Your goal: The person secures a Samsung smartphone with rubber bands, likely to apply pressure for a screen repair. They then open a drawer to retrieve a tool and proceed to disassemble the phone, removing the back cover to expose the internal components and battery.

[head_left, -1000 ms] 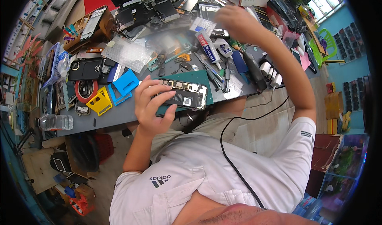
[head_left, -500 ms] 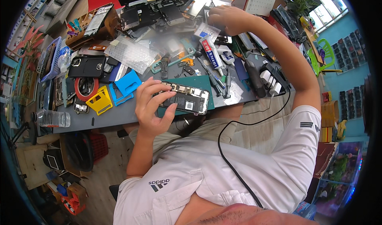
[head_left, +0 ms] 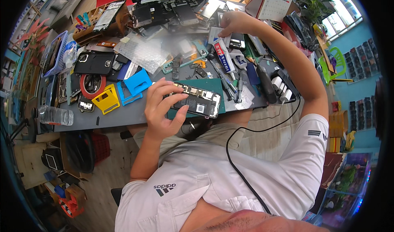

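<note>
While left fingers (head_left: pixel 174 93) clasp the opened phone (head_left: pixel 196 102), right hand (head_left: pixel 234 23) reaches away.

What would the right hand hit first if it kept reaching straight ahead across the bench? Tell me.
Probably the opened phones at the bench's far edge; the right hand points up-left towards them. Depth is unclear.
</note>
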Available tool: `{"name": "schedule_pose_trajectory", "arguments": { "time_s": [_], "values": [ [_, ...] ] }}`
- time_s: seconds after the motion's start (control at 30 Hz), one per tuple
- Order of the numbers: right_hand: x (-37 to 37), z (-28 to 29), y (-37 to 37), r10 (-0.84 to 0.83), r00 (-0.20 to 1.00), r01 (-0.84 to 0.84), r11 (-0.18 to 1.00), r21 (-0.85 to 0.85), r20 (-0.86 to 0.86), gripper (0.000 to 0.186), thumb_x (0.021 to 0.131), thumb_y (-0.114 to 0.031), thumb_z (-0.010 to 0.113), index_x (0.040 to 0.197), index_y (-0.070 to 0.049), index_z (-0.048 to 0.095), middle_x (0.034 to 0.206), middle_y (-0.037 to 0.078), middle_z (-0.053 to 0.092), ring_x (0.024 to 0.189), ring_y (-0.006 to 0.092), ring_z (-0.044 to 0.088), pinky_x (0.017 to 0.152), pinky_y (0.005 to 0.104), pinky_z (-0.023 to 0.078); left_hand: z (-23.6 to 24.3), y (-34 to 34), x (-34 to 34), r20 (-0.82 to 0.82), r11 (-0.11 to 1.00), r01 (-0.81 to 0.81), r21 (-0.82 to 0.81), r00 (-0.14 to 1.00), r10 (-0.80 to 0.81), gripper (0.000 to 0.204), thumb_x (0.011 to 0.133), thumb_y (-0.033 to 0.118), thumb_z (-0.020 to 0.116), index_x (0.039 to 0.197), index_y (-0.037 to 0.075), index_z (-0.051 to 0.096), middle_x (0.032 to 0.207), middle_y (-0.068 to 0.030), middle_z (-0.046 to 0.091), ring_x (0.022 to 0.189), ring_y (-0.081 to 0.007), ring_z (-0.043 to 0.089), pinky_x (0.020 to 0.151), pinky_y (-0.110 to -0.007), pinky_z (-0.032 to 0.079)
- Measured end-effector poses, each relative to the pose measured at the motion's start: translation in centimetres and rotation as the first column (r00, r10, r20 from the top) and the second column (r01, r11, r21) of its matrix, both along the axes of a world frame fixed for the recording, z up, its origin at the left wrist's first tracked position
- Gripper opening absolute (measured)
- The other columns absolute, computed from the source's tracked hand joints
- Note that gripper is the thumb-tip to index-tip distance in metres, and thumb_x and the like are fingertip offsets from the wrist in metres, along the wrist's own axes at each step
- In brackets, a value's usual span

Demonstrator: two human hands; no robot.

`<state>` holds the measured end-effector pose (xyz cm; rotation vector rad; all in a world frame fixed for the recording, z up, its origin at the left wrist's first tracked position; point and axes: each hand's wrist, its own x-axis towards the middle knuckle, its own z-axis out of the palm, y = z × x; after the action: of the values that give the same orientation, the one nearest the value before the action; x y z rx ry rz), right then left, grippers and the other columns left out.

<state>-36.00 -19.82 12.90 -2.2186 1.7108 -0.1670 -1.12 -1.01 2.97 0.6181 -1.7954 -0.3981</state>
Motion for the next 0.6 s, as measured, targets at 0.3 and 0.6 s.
{"name": "schedule_pose_trajectory", "arguments": {
  "time_s": [0.3,0.6],
  "values": [
    [0.7,4.6,2.2,-0.119,0.905,0.124,0.992,0.014,0.408,0.036,0.09,-0.027,0.084,0.112,-0.001,0.072,0.094,0.006,0.073,0.076,0.0133,0.07,0.067,0.0273,0.056,-0.3,-0.1,0.1,-0.016,1.0,-0.008,-0.008,1.0,0.008,0.026,0.075,0.006,0.076,0.101,0.003,0.077,0.111,-0.0134,0.073,0.114,-0.0359,0.063,0.109,-0.056,0.049],
    [-6.3,3.2,-3.0,-0.148,0.829,0.334,0.905,-0.265,0.54,0.029,0.097,-0.021,0.08,0.114,0.001,0.071,0.109,0.007,0.076,0.094,0.0141,0.075,0.085,0.0277,0.064,0.0,0.0,0.0,-0.012,0.999,-0.028,-0.016,1.0,0.028,0.023,0.078,0.005,0.075,0.101,0.003,0.077,0.11,-0.013,0.073,0.111,-0.0352,0.064,0.109,-0.055,0.05]
  ]
}}
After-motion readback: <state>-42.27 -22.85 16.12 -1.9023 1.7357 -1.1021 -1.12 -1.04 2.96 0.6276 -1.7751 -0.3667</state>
